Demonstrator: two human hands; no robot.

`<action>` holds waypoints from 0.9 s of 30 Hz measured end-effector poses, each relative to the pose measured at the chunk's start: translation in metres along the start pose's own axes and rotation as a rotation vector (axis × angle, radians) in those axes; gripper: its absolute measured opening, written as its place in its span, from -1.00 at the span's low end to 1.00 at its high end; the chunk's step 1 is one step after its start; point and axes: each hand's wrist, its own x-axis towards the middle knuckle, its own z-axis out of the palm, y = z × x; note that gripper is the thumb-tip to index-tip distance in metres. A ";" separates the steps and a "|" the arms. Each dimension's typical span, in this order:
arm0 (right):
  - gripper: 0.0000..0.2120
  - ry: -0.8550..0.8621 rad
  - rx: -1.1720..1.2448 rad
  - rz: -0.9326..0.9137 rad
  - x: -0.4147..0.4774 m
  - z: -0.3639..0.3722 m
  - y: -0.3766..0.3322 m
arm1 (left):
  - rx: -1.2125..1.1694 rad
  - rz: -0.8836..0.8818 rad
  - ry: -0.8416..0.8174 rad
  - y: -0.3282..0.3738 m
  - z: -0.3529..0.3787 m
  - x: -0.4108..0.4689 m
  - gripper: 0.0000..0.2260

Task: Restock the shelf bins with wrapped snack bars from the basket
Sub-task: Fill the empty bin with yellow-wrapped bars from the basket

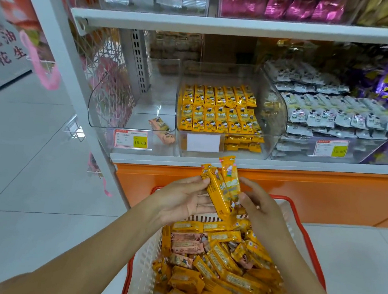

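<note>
The left grip [181,199] lies palm-up, its thumb pinching the upper part of a small fan of yellow bars [222,191] against nearly straight fingers. The right grip [262,206] curls round the fan's lower right side, so both have hold of the same bundle, about three bars. The bars stand nearly upright, tilted a little, with their top ends poking out above both grips and their lower ends dipping towards the basket [307,238]. They are held just above the basket's far end, below the shelf [210,163] edge.

These look light, with a fairly stiff core under thin glossy film. That film is probably slick, so stacked bars may slide on each other. A hold across the middle of the flat faces, squeezing the stack together, should keep them squared. The crimped ends are poor places to pinch, since the film there gives.

The basket holds a loose heap of more yellow bars with some pink bars [186,246] mixed in. On the shelf above, the yellow bin [219,111] is partly filled with neat rows. The left bin [129,122] holds only a couple of pink ones.
</note>
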 end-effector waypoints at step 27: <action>-0.60 -0.011 -0.097 -0.133 0.048 -0.027 -0.081 | 0.080 0.347 0.076 0.059 0.047 0.005 -0.79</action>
